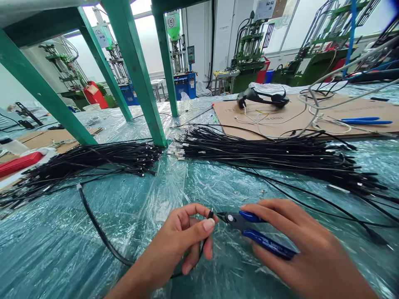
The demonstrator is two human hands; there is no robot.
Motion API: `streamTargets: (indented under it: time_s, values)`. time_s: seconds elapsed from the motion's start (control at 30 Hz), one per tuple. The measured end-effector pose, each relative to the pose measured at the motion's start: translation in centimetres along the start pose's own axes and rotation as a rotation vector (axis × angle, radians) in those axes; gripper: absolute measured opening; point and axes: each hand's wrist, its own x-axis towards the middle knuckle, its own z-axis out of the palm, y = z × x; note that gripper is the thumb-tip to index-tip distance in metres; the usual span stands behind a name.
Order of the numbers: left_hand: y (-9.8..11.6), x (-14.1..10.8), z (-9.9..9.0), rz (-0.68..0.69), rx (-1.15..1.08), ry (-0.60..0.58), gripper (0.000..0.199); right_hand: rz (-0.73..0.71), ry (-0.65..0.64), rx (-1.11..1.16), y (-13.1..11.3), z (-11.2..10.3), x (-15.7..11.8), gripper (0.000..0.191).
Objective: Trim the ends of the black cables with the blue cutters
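Between thumb and fingers, my left hand (pixel 183 236) pinches the connector end (pixel 211 213) of a black cable (pixel 99 232), a small metal tip pointing up. The cable runs behind my left wrist and arcs away to the left, ending in a light-coloured connector (pixel 79 186). My right hand (pixel 299 236) is closed around blue-handled flush cutters (pixel 238 221). Their dark jaws point left, right beside the held connector; I cannot tell if they touch it. The cutters' handles stand somewhat apart.
Black cable bundles lie at left (pixel 102 160) and right (pixel 264 151) on the plastic-covered table (pixel 218 182). Green metal legs (pixel 140 74) rise at the back left. Behind the right bundle, a cardboard sheet (pixel 280 118) carries a black headset (pixel 263 99), loose pale cables and a blue-handled tool (pixel 366 121).
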Motion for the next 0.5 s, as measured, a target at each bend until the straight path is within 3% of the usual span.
streamTargets:
  time_s: [0.5]
  values:
    - [-0.20,0.11,0.11,-0.003,0.032,0.009,0.032,0.010,0.007,0.040,-0.14,-0.05,0.24,0.031]
